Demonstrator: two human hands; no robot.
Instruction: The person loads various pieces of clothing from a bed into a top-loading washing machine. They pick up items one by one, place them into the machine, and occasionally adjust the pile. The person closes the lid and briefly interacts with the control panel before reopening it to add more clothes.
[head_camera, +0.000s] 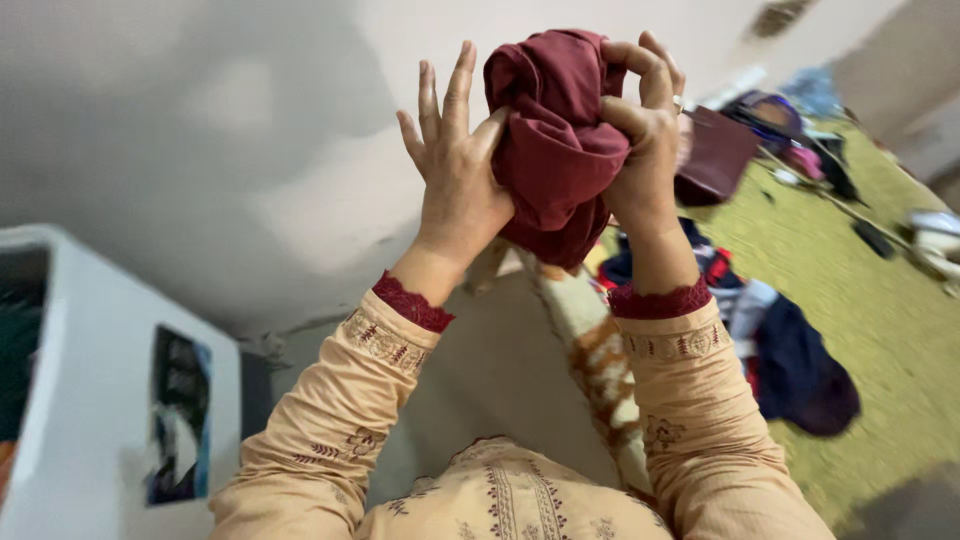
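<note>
The right hand (640, 130) is clutching a bunched maroon cloth (555, 140) in a tight grip; the left hand (455, 165), fingers spread wide, is pressing its nine-o'clock edge. Clothes, blurred, perhaps a heap (790, 360), are lying on the green floor (890, 300) at four o'clock.

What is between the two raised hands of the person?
In the head view, a bunched dark red cloth fills the gap. The left hand presses flat against its side, fingers spread, and the right hand grips it with curled fingers.
</note>
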